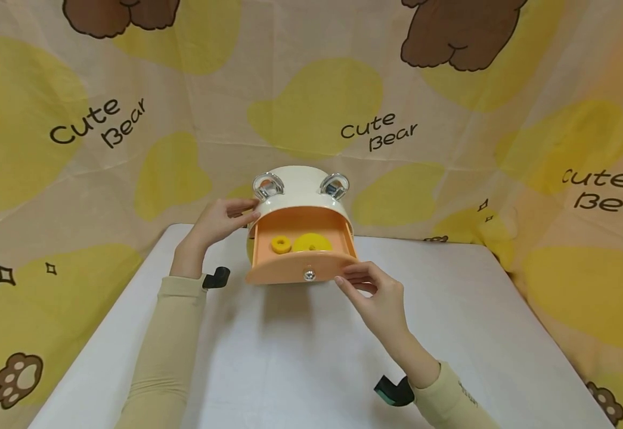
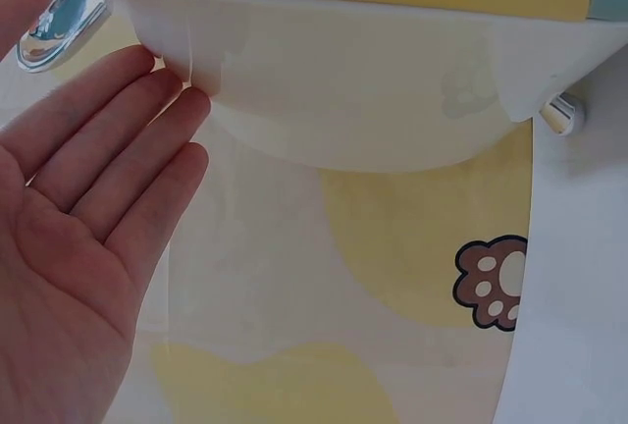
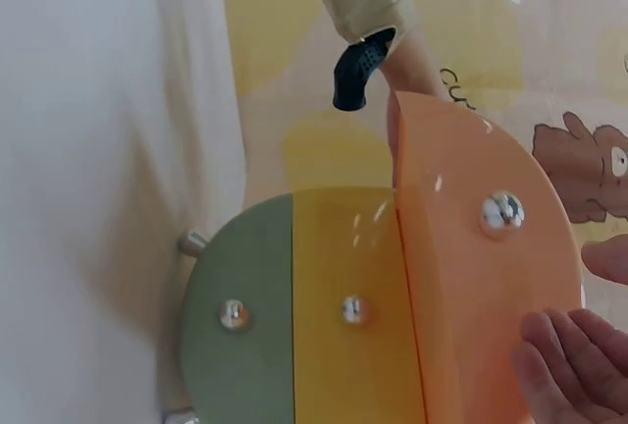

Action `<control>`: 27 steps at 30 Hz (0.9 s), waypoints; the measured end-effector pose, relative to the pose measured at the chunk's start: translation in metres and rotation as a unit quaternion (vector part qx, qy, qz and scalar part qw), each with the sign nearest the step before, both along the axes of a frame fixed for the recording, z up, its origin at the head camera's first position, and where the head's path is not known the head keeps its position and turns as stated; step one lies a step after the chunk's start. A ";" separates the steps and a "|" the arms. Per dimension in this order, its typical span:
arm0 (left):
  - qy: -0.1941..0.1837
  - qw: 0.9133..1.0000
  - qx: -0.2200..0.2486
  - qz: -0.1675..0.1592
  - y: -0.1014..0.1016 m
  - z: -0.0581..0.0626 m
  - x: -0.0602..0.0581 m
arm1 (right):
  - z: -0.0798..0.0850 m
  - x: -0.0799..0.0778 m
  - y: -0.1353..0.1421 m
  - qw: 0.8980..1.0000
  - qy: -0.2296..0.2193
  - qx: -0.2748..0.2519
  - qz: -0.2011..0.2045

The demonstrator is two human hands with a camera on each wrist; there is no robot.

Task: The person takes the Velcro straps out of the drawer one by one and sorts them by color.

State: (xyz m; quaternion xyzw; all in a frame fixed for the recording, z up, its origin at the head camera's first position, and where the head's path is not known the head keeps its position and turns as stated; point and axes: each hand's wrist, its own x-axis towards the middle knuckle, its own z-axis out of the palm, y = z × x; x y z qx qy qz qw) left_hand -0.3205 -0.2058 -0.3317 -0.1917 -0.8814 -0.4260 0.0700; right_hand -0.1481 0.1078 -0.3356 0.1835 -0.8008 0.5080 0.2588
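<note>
A small white cabinet [image 1: 301, 185] with two silvery ears has three drawers. Its top orange drawer [image 1: 284, 269] is pulled out, with a yellow ring [image 1: 281, 244] and a yellow half-round piece [image 1: 312, 242] inside. Below it, the yellow drawer [image 3: 339, 247] and green drawer [image 3: 245, 267] are closed, each with a round silver knob. My left hand [image 1: 217, 223] rests its fingertips against the cabinet's side by the left ear, fingers nearly straight in the left wrist view. My right hand [image 1: 378, 298] is at the orange drawer front's right end, fingers loosely bent; firm contact is unclear.
The cabinet stands toward the back of a white-covered table [image 1: 284, 363]. Behind it hangs a cloth [image 1: 311, 113] with yellow patches, bears and lettering. Dark curved pieces [image 1: 217, 277] stick out at both cuffs. A silver foot [image 2: 562, 115] shows under the cabinet.
</note>
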 end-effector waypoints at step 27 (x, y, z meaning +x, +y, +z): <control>0.006 1.000 -0.015 0.000 -0.001 0.000 0.001 | 0.029 -0.067 0.059 0.986 -0.138 0.092 0.026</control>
